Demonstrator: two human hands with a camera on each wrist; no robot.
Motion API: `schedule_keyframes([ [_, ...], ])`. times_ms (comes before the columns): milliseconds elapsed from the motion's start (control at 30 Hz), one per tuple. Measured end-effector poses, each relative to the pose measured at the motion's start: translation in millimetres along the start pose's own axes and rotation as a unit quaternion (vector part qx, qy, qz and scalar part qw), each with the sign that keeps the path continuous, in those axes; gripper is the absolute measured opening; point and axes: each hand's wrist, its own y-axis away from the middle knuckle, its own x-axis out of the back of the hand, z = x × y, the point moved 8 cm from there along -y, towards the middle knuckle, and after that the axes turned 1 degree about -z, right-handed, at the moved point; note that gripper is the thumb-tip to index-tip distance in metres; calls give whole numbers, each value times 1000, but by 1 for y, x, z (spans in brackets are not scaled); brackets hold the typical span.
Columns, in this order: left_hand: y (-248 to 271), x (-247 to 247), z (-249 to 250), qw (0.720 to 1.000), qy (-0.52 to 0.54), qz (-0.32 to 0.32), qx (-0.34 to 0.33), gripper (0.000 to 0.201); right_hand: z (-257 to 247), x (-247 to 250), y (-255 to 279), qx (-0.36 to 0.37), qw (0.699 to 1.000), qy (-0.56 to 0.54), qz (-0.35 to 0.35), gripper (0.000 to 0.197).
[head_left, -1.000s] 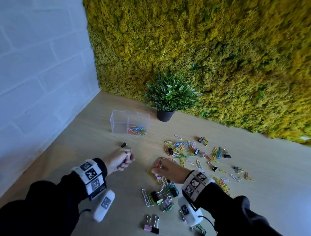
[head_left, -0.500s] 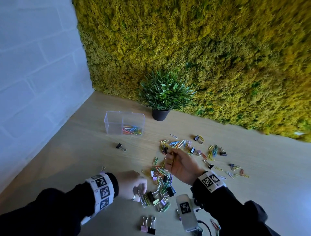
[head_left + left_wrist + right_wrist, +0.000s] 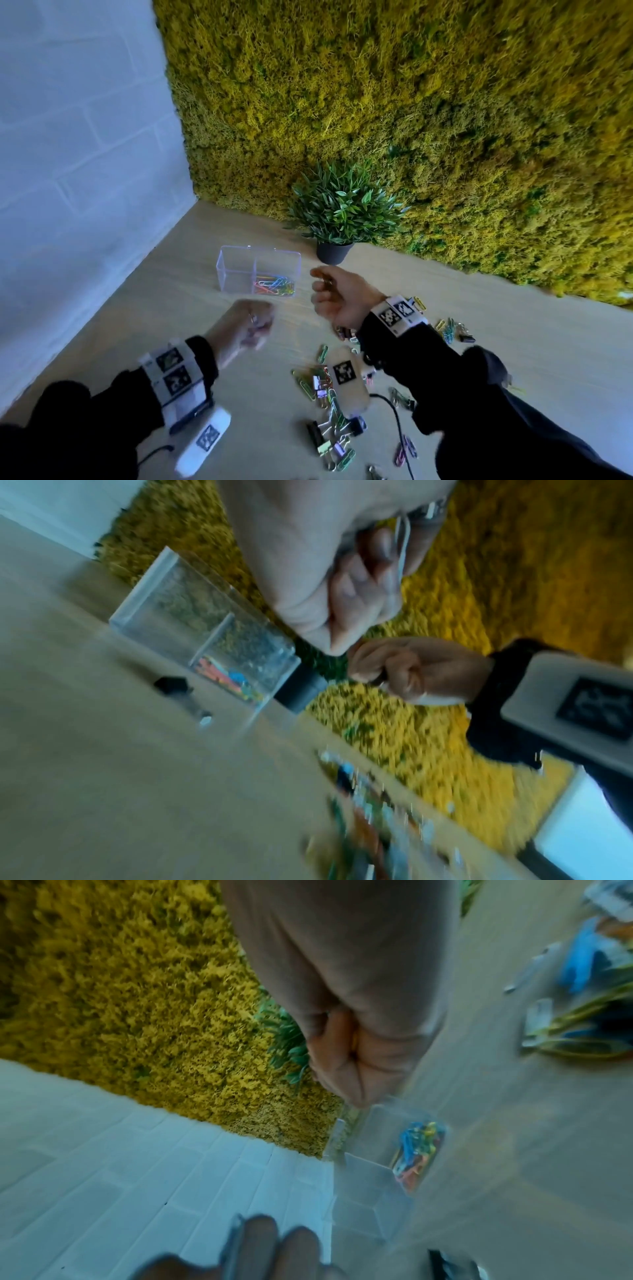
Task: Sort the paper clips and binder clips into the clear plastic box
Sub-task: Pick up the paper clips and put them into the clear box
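Near the tabletop's far left corner stands the box (image 3: 259, 270); both fists, left hand (image 3: 248, 325) and right hand (image 3: 337, 296), curl around light, slippery wire clips, best pinched sideways.

The clear plastic box (image 3: 259, 270) stands upright on the surface, lidless, split into two compartments. It sits just beyond the left hand (image 3: 247, 327) and just beside the right hand (image 3: 337, 295), on its thumb side. The compartment nearer the right hand holds a small heap of coloured paper clips (image 3: 275, 286); the other shows nothing inside. A silver paper clip (image 3: 402, 546) is pinched in the curled left fingers. Loose paper clips and binder clips (image 3: 327, 404) lie scattered under and behind the right wrist, with one black binder clip (image 3: 173, 687) alone before the box.
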Motion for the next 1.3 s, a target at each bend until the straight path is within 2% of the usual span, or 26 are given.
schedule_keyframes([
  [100, -18, 14, 36, 991, 129, 14, -44, 19, -19, -28, -20, 16, 999, 32, 10, 30],
  [167, -27, 19, 52, 986, 152, 1, -67, 16, -23, -43, -35, 24, 999, 42, 17, 34],
  [267, -36, 24, 63, 980, 185, -7, -67, 15, -26, -51, -49, 37, 998, -7, 52, 34],
  [367, -45, 38, 53, 979, 198, 53, -15, 35, -28, -46, -50, 35, 996, -44, 64, 16],
  [400, -48, 43, 47, 978, 196, 77, 16, 39, -27, -45, -52, 32, 997, -55, 50, 17],
  [433, -50, 47, 40, 973, 202, 98, 50, 40, -27, -43, -54, 28, 997, -56, 45, 34],
  [500, -54, 51, 31, 955, 250, 121, 104, 37, -28, -42, -54, 39, 995, -81, 35, 47],
  [600, -54, 47, 31, 924, 332, 131, 136, 33, -32, -36, -45, 55, 995, -74, 24, 35],
  [667, -56, 42, 31, 902, 388, 118, 149, 33, -34, -29, -36, 61, 994, -93, 13, 39],
  [700, -58, 41, 30, 892, 410, 111, 153, 40, -35, -26, -32, 64, 993, -97, 8, 40],
  [767, -59, 40, 31, 884, 426, 116, 154, 58, -39, -20, -20, 78, 994, -79, 6, 40],
  [867, -62, 39, 38, 886, 422, 132, 141, 68, -48, -8, -1, 96, 995, -34, -1, 40],
  [933, -61, 36, 44, 891, 410, 142, 131, 68, -56, 6, 14, 110, 994, 21, -3, 39],
  [1000, -55, 35, 46, 905, 379, 151, 122, 50, -66, 30, 30, 125, 985, 114, 17, 36],
  [1067, -49, 29, 48, 921, 342, 163, 92, 23, -81, 66, 43, 143, 957, 241, 79, 31],
  [1100, -46, 24, 48, 934, 310, 165, 68, 18, -88, 86, 47, 150, 932, 307, 124, 31],
  [1133, -45, 15, 47, 951, 259, 162, 46, 18, -94, 108, 47, 153, 898, 375, 172, 31],
  [1167, -44, 1, 46, 971, 183, 148, 31, 20, -99, 130, 45, 148, 851, 455, 215, 33],
  [1200, -44, -17, 44, 990, 71, 119, 22, 22, -99, 148, 39, 132, 802, 529, 244, 36],
  [1233, -48, -39, 41, 995, -67, 70, 11, 23, -95, 161, 34, 114, 754, 594, 256, 40],
  [1267, -54, -62, 33, 979, -202, 5, 1, 27, -88, 170, 29, 100, 718, 638, 259, 45],
  [1300, -61, -83, 21, 947, -318, -54, -4, 36, -78, 174, 24, 97, 689, 673, 252, 49],
])
